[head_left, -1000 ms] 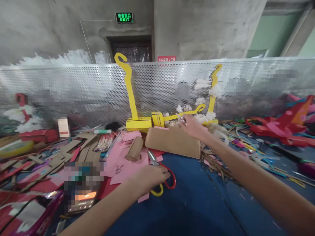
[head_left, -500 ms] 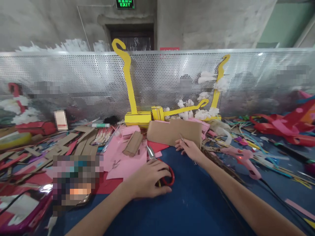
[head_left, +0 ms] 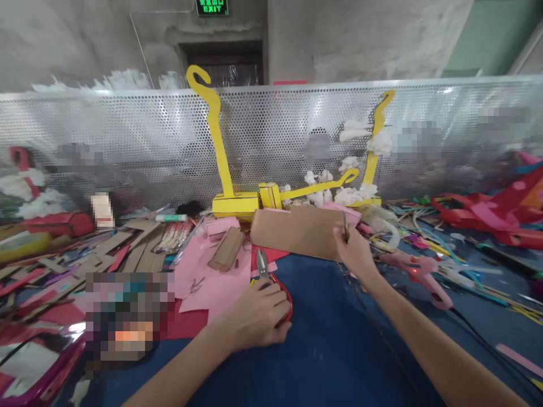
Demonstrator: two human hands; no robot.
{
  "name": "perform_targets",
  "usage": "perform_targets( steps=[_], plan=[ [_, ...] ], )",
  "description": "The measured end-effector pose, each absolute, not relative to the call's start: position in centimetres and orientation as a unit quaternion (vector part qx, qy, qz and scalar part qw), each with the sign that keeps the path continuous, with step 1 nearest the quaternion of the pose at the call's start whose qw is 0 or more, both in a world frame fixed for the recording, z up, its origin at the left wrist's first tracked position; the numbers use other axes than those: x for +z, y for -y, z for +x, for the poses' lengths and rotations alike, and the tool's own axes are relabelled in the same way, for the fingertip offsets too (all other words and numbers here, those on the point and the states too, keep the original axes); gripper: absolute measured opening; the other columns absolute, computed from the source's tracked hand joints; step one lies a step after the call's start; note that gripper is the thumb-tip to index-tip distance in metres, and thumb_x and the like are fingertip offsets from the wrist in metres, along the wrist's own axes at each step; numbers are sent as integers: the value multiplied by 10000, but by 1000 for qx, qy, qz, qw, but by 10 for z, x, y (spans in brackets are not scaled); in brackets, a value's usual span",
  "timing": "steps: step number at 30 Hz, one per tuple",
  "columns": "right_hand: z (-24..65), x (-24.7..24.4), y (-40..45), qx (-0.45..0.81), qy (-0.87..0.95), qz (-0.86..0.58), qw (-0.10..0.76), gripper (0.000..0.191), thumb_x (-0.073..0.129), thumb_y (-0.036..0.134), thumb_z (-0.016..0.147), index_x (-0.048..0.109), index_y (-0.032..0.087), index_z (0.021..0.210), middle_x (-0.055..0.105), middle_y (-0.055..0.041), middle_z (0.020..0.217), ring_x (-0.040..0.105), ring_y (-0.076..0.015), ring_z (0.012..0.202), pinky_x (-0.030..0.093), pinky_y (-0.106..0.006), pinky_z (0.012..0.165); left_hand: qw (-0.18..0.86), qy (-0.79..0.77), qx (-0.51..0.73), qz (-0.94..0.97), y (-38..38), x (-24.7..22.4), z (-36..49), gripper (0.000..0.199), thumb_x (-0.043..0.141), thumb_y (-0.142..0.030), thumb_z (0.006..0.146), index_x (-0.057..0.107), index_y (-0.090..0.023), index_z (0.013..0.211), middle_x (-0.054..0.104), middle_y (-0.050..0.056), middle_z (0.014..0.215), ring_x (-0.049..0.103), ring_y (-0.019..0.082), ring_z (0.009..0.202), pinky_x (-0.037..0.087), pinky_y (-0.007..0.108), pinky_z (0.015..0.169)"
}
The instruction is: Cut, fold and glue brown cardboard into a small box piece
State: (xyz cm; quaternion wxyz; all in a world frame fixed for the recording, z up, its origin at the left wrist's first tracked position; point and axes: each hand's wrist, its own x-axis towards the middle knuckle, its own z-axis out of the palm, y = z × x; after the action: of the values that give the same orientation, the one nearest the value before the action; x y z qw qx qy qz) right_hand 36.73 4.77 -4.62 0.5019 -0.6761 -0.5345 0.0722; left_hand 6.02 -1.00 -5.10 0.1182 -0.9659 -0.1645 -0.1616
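My left hand (head_left: 263, 312) lies on the blue table, its fingers curled round the red handles of a pair of scissors (head_left: 262, 263). The grey blades point away from me. Farther right, my right hand (head_left: 357, 250) is closed on a thin, dark, pen-like stick (head_left: 346, 227); its exact kind is unclear. That hand is at the right end of a flat brown cardboard piece (head_left: 297, 229); whether it also grips the cardboard I cannot tell. A folded cardboard block (head_left: 227, 249) rests on pink sheets (head_left: 224, 288) beyond my left hand.
Yellow hooked paper shapes (head_left: 235, 204) stand at the back before a perforated metal panel (head_left: 263, 135). A pink glue gun (head_left: 418, 271) with a cord lies right of my right arm. Cardboard strips (head_left: 146, 249) crowd the left; red paper pieces (head_left: 483, 217) are at the far right.
My right hand has moved right along the cardboard to its right end, the thin stick still in it. My left hand has shifted slightly, and the scissors have turned a little.
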Motion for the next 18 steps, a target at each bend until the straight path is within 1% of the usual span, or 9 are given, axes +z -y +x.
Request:
perform_targets(
  steps=[2,4,6,8,11,14,16,18],
  plan=[
    [385,-40,-50,38,518,-706,481,280,625,425,876,624,170,992,704,-162,955,654,-357,1007,478,-435,856,136,170,-161,-963,10,-51,61,100,601,-293,913,607,-198,884,692,18,831,620,207,842,408,377,868],
    [396,-36,-52,22,514,-721,463,266,680,434,786,605,191,862,704,-172,906,648,-382,995,466,-436,844,147,174,-154,-962,11,-49,62,72,592,-273,937,598,-202,928,694,9,833,630,206,827,412,373,828],
    [401,-36,-55,19,518,-726,452,260,710,437,727,588,212,772,705,-160,848,652,-379,951,467,-432,824,139,186,-145,-962,12,-45,62,78,614,-284,944,593,-213,966,693,-1,847,640,203,812,415,361,787],
    [401,-35,-57,24,522,-724,450,266,724,442,700,593,214,745,701,-138,789,660,-357,870,474,-428,789,122,204,-143,-961,13,-43,61,85,624,-297,949,594,-231,994,691,-9,861,645,199,799,417,352,767],
    [396,-32,-57,37,532,-704,469,318,716,478,716,638,186,818,711,-123,789,660,-315,773,489,-417,732,110,225,-162,-955,12,-42,57,64,548,-266,992,603,-239,1011,694,-4,843,650,197,785,424,354,774],
    [386,-22,-50,67,569,-647,503,413,697,538,770,670,161,935,737,-118,856,675,-288,778,517,-393,706,74,238,-200,-948,12,-42,53,149,476,-228,1021,623,-223,996,702,1,807,652,187,757,442,350,774],
    [378,-14,-42,93,598,-596,528,453,676,568,814,675,164,1020,748,-95,883,688,-272,801,543,-371,703,15,261,-247,-933,13,-38,51,171,475,-235,1025,644,-224,1011,726,10,859,663,190,801,465,346,799],
    [372,-6,-35,105,603,-553,565,445,631,579,869,661,181,1066,745,-73,877,690,-255,794,560,-356,691,-72,297,-315,-899,14,-32,49,200,470,-250,1031,667,-235,1060,745,24,968,675,194,895,488,343,850]
  ],
)
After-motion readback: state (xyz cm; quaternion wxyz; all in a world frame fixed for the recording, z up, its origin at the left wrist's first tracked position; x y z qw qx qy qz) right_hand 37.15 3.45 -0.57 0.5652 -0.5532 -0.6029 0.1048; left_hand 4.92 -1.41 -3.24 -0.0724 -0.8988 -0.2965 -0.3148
